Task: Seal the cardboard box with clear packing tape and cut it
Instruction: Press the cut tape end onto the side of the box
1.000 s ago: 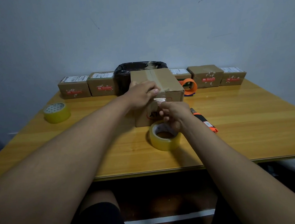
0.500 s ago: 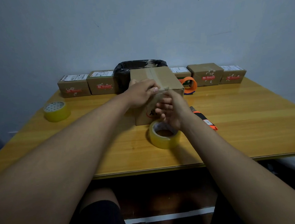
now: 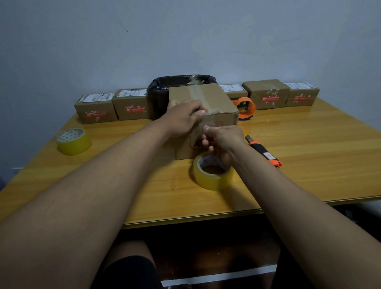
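Note:
A brown cardboard box (image 3: pixel 213 99) stands mid-table with a strip of clear tape along its top seam. My left hand (image 3: pixel 183 118) grips the box's near top-left edge, fingers on the tape. My right hand (image 3: pixel 224 139) presses against the box's front face, fingers curled on the tape end there. A roll of clear packing tape (image 3: pixel 212 171) lies flat on the table just in front of the box, under my right wrist. An orange-and-black utility knife (image 3: pixel 264 152) lies to the right of my right hand.
A second tape roll (image 3: pixel 73 141) sits at the left. Small cardboard boxes (image 3: pixel 95 108) line the back wall beside a black-lined bin (image 3: pixel 158 90). An orange tape dispenser (image 3: pixel 247 106) stands behind the box. The wooden table edge (image 3: pixel 190 217) is near me.
My right hand rose from low on the box front to the top edge, then slid back down the front face. The left hand stayed on the box.

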